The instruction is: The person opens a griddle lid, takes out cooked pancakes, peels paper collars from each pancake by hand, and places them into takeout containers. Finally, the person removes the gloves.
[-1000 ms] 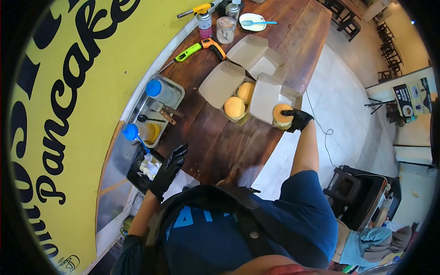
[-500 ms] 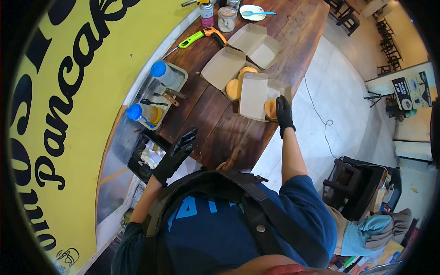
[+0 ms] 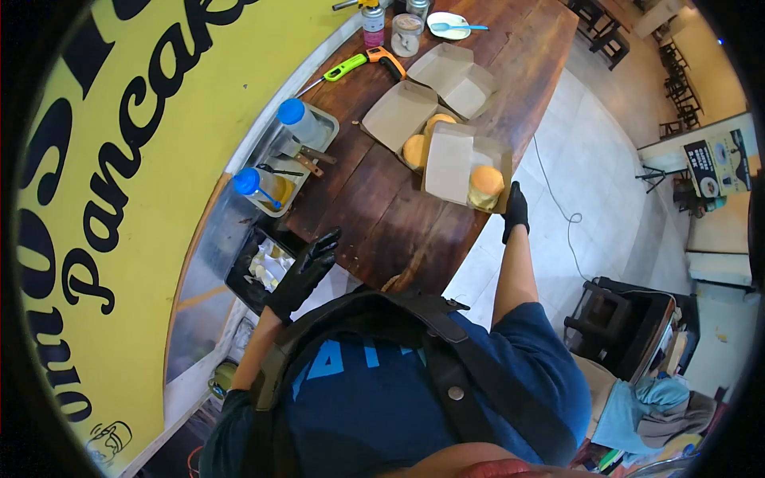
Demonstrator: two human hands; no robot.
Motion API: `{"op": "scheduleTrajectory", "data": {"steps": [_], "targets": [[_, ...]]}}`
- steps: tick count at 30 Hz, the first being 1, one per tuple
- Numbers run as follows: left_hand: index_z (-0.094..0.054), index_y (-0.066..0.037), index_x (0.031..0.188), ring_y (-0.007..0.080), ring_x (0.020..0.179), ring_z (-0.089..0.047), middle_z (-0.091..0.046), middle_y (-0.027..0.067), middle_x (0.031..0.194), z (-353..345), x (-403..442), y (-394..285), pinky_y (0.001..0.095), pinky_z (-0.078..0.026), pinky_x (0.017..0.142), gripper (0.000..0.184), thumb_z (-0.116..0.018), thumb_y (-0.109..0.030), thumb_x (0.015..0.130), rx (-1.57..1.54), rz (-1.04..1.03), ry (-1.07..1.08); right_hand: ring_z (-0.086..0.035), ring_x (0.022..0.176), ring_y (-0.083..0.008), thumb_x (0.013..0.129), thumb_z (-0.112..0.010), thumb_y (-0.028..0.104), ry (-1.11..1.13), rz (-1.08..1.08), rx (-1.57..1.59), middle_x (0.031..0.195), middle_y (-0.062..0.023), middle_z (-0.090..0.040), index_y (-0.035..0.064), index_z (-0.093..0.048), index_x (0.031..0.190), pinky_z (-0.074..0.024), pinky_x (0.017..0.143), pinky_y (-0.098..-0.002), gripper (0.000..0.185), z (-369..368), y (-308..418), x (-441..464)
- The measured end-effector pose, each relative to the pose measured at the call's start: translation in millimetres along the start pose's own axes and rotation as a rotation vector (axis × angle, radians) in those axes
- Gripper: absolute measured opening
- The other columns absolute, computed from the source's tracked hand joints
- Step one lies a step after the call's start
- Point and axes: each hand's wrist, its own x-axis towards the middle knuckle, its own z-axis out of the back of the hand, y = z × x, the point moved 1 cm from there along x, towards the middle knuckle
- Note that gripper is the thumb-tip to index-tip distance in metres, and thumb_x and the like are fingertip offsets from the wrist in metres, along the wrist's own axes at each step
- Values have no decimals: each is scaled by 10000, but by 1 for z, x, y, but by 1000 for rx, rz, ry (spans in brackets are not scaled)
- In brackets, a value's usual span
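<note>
My right hand, in a black glove, is upright at the right side of the nearest open cardboard box, its fingers extended and together. One round bun sandwich sits in that box. Behind and to the left, a second open box has two buns in it, partly hidden by the nearest box's lid. A third open box lies farther back, with no food visible inside. My left hand, also gloved in black, hovers off the table's near left edge with fingers spread and holds nothing.
A metal tray at the left holds blue-capped bottles and wooden-handled tools. Farther back are a green and orange tool, a gas canister, a jar and a white plate. A black bin stands below the left edge.
My right hand has come off the bun and moved to the outer side of the nearest box, which has shifted slightly back and left. My left hand has moved a little up and right.
</note>
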Motion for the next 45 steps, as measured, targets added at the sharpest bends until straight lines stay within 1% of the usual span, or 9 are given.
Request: {"op": "scheduleTrajectory", "data": {"steps": [3, 8, 10, 14, 20, 26, 35, 38, 45], "targets": [[-332, -28, 1442, 196, 1351, -344, -376, 111, 1472, 4, -12, 4, 334, -283, 1109, 576, -528, -287, 966, -4, -6, -31, -633, 892, -317, 908, -442, 604, 98, -445, 663, 1110, -182, -631, 87, -485, 1303, -523, 777, -428, 652, 4, 69, -71], [-340, -28, 1438, 185, 1321, -376, -389, 106, 1463, 10, -45, 28, 320, -309, 1091, 579, -535, -295, 963, -92, 43, -129, -610, 835, -226, 884, -490, 615, -168, -478, 443, 987, -130, -636, 54, -513, 1270, -506, 764, -372, 682, 29, 43, -37], [-365, -28, 1423, 166, 1263, -424, -448, 98, 1402, 17, -68, 54, 305, -351, 1058, 576, -548, -312, 957, -127, 66, -246, -604, 865, -192, 917, -526, 474, -527, 193, 346, 1025, -97, -641, 32, -562, 1220, -489, 789, -352, 538, 34, -12, 42], [-527, -12, 1247, 132, 1046, -526, -576, 67, 1153, 22, -121, 80, 284, -448, 912, 392, -593, -243, 938, -29, 99, -446, -603, 1041, -239, 943, -465, 179, -459, 536, 622, 1168, -150, -627, -22, -563, 1244, -457, 949, -352, 376, 60, 229, -43], [-593, -43, 1049, 114, 729, -484, -545, 38, 818, -19, -226, 72, 322, -444, 665, 299, -561, -320, 941, 57, 41, -815, -491, 1238, -289, 998, -350, 260, -279, 1431, 172, 1337, -173, -528, -24, -517, 1308, -362, 1066, -389, 452, -34, 409, -259], [-629, -25, 940, 176, 630, -546, -594, 100, 746, -116, -398, 114, 371, -466, 671, 607, -445, -603, 922, -236, 238, -1176, -559, 1112, -291, 1029, -341, 277, 814, 1985, 440, 1311, -198, -536, -47, -496, 1305, -414, 991, -382, 453, -188, 378, -501], [-642, -9, 987, 165, 868, -622, -651, 89, 894, -414, -669, 252, 321, -493, 842, 458, -415, -406, 1008, -440, 95, -2068, -630, 1005, -225, 957, -455, 122, 2244, 1413, 116, 1240, -165, -583, -27, -573, 1204, -486, 903, -343, 311, -321, 110, -915], [-558, 20, 1178, 216, 989, -620, -612, 139, 1108, -513, -711, 278, 360, -482, 909, 362, -395, -262, 1018, -437, -149, -2427, -667, 918, -236, 932, -550, 145, 2376, 1919, 114, 1144, -178, -640, 10, -564, 1240, -522, 817, -331, 337, -264, 43, -1026], [-514, 4, 1237, 225, 1056, -608, -611, 137, 1167, -644, -738, 327, 353, -462, 941, 394, -415, -307, 1017, -640, -253, -2967, -623, 1075, -290, 904, -633, 297, 2736, 1951, -525, 1293, -199, -548, 77, -377, 1415, -502, 871, -377, 613, -239, -73, -1224]]}}
